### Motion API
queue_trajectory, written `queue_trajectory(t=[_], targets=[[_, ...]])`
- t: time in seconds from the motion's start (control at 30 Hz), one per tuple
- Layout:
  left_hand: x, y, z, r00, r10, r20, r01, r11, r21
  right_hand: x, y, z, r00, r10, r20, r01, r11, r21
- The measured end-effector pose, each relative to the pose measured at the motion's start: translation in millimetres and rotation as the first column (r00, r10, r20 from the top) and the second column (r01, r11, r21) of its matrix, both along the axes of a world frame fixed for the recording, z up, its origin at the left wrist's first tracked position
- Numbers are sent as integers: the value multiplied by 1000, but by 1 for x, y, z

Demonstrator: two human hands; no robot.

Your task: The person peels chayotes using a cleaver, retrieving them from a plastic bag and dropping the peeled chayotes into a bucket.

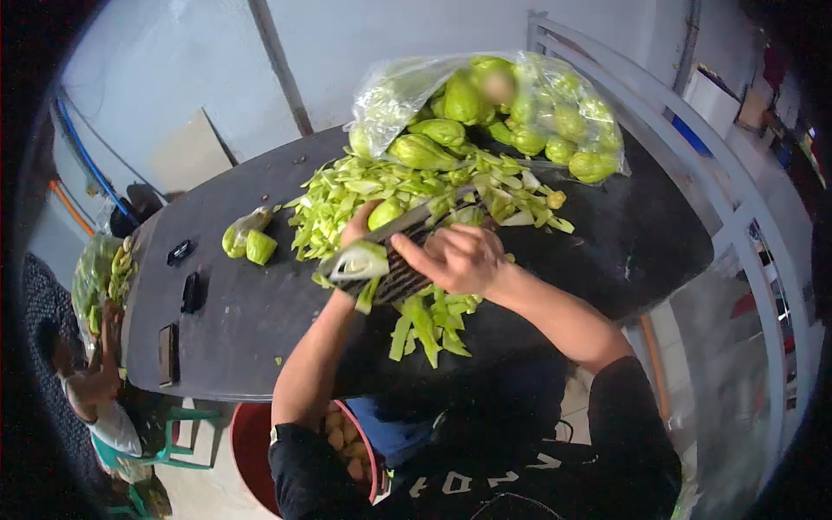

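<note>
My right hand (468, 258) is closed around a broad dark knife (414, 270), its index finger stretched along the blade. Partly hidden behind the blade, my left hand (357, 227) is curled around a green chayote (386, 213). A pale cut chayote piece (360, 261) shows at the left end of the blade, beside my left wrist. Under and beyond both hands lies a heap of chayote strips (351, 188). More strips (429, 325) are piled near the table's front edge.
A clear plastic bag (381, 95) of whole chayotes lies open on the dark table (598, 251). Two chayotes (247, 238) and several small dark objects (191, 293) are at left. A red tub (247, 451) stands below. Another person (104, 381) sits at the left; metal railing (737, 173) runs right.
</note>
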State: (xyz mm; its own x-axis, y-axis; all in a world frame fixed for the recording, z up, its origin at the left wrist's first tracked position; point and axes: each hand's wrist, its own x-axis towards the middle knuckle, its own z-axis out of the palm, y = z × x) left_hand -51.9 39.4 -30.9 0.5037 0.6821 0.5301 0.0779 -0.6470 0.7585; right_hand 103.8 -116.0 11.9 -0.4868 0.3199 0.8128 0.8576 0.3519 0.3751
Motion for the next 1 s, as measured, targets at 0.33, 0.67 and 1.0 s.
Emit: queue_trajectory(t=[0.33, 0.67, 1.0], targets=[[-24, -8, 5, 997, 53, 52, -48, 994, -97, -28, 17, 3, 989, 50, 139, -42, 997, -57], [-24, -38, 41, 992, 121, 21, -117, 983, -142, 57, 32, 8, 916, -286, -281, 149, 893, -424], [-11, -23, 42, 877, -203, 436, 479, 446, -756, 55, 19, 8, 902, -231, -364, 71, 912, -404]])
